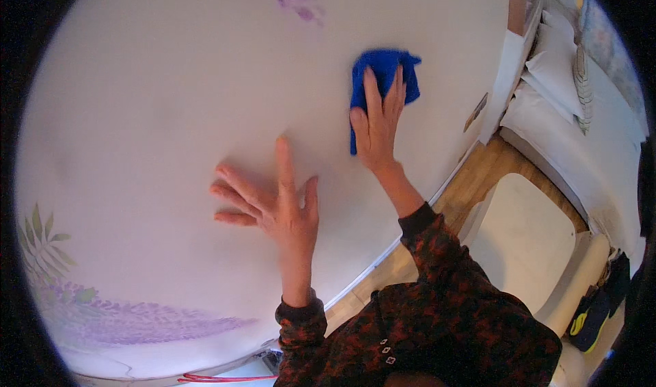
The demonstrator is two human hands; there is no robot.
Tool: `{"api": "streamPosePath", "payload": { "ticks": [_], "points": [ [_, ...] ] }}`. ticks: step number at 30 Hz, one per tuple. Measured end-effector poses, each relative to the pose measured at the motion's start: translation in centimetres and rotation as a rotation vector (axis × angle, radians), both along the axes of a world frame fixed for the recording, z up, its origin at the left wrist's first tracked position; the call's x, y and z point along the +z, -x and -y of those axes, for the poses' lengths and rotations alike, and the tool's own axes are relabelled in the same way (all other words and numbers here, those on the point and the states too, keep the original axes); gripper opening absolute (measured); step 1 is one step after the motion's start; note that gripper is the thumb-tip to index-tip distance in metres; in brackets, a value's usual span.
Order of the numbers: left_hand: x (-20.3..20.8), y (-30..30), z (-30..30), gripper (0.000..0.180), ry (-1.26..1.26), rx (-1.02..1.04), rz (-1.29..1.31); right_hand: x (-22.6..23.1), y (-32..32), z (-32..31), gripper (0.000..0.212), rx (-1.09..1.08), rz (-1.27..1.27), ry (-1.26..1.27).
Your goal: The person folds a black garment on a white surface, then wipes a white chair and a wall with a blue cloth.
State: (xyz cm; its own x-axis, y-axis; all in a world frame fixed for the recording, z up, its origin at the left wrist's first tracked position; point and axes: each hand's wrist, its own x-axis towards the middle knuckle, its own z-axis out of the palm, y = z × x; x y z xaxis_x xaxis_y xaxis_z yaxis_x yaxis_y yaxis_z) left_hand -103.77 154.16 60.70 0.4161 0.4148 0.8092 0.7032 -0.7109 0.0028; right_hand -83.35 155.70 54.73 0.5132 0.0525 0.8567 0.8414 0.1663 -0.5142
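A blue cloth [386,60] lies pressed against a pale wall [171,79]. Over it my right hand [381,117] is spread, fingers pointing up and holding the cloth to the surface. Some of the cloth sticks out past the fingertips, and a strip hangs down beside the thumb. Lower and to the left, my left hand [277,202] has its fingers stretched apart at the wall, with nothing in it. Both forearms come up from dark, red-patterned sleeves.
Purple flowers [150,322] and green leaves [44,236] decorate the wall. A small plate [475,112] is set low on it. To the right are a wooden floor [492,156], a white chair [526,230] and a bed [536,117] with pillows. Red cord [225,379] shows below.
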Motion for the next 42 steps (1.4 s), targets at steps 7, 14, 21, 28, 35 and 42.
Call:
{"api": "streamPosePath", "payload": {
  "ticks": [7,14,21,28,35,42],
  "points": [
    [-0.4,-0.6,0.0,0.082,-0.027,0.082,-0.024,-7.0,6.0,0.4,0.056,0.110,0.023,0.108],
    [-0.2,-0.5,0.4,0.085,-0.007,0.147,-0.068,-0.9,-1.9,0.1,0.057,0.022,0.174,0.057],
    [-0.8,-2.7,1.0,0.084,0.038,0.101,0.010,-1.4,-7.9,0.6,0.063,-0.030,0.014,0.021],
    [-3.5,-3.7,0.5,0.076,0.067,0.011,-0.068,-9.3,0.6,1.0,0.071,0.151,-0.446,0.122],
    [-3.6,-3.2,0.5,0.076,0.106,-0.072,-0.028,-3.8,0.1,1.4,0.065,0.157,-0.096,0.107],
    [-4.0,-3.3,0.5,0.076,0.105,-0.130,-0.059,0.2,-7.2,1.5,0.065,0.077,-0.229,0.038]
  ]
}}
